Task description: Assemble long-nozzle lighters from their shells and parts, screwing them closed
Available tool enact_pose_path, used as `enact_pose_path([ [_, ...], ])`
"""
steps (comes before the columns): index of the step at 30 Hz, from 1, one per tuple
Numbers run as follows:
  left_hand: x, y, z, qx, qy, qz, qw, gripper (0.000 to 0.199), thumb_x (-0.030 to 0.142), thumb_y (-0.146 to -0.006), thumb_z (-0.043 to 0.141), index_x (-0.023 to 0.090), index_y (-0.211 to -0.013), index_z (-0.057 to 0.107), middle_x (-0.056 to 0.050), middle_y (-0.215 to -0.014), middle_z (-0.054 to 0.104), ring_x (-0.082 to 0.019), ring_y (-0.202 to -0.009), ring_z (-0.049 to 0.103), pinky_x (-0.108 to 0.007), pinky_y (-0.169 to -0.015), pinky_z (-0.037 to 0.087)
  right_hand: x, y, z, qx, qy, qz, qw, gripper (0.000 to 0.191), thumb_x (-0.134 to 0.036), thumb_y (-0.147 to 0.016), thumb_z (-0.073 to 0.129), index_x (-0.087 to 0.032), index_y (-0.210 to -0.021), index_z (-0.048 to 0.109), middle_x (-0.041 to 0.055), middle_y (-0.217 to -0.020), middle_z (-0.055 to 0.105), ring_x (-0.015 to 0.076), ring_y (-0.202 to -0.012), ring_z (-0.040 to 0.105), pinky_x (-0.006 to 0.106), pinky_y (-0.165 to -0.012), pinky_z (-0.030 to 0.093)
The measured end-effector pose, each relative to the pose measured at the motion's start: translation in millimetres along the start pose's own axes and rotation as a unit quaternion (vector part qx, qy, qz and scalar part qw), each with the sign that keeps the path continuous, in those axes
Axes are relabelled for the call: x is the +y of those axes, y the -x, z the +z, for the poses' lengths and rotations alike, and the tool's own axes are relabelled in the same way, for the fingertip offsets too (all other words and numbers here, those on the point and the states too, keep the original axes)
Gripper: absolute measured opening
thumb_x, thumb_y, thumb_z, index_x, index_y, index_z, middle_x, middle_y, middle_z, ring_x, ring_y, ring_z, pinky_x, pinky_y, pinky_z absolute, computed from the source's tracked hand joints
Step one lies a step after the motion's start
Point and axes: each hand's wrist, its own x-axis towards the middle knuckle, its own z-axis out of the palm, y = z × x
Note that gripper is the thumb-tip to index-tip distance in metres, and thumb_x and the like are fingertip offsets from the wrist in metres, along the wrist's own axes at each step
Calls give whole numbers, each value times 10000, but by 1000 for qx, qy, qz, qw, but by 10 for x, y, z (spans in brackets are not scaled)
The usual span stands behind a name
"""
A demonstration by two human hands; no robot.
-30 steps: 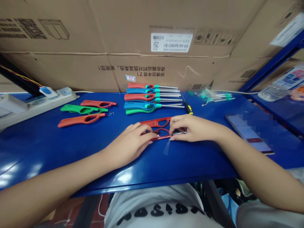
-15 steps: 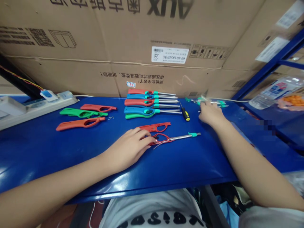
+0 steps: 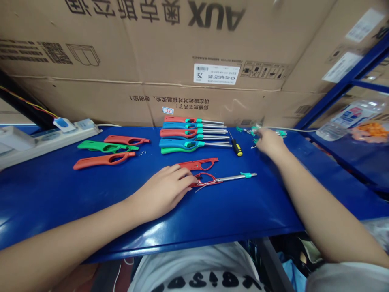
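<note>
My left hand rests with curled fingers on the handle of an opened red gas lighter, holding it on the blue table. From that lighter a metal tube with a turquoise collar points right, and a thin wire hangs out beside the trigger loop. A loose red half-shell lies just behind it, partly covered by my left fingers. At the back right, my right hand reaches into a pile of small turquoise-and-metal parts. Its fingertips are bent down among them, and whatever they pinch is hidden.
Several red, blue and green lighters lie in a row at the back, beside a black-and-yellow screwdriver. Red and green handle shells lie left, near a white power strip. A cardboard wall closes the back; a plastic bottle lies right.
My right hand stays in the parts pile with only a slight shift of its fingers. My left hand keeps its place on the red lighter. The view has tilted slightly.
</note>
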Motion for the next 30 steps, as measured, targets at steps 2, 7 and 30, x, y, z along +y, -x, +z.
enact_pose_path([
  [2,-4,0,6,1,2,1,1000,238,237,-1044,448,232,-1200,628,-62,-1197,661,-247,-1090,588,-417,-924,482,-46,23,-10,0,13,41,999,305,-248,-915,538,-122,-1148,688,262,-1209,630,415,-1118,596,518,-843,460],
  [7,-13,-9,15,5,3,6,1000,238,240,-1043,451,233,-1202,628,-64,-1196,661,-246,-1089,589,-413,-928,486,-203,68,-27,-29,23,84,996,255,-277,-878,639,-164,-1098,697,206,-1156,668,396,-1123,602,527,-888,454],
  [30,-15,-7,12,0,0,5,1000,250,242,-1047,437,234,-1205,632,-62,-1198,658,-246,-1083,587,-418,-932,500,-382,142,-215,5,-56,0,998,300,-177,-850,578,-180,-1141,651,126,-1077,697,279,-953,671,421,-868,512],
])
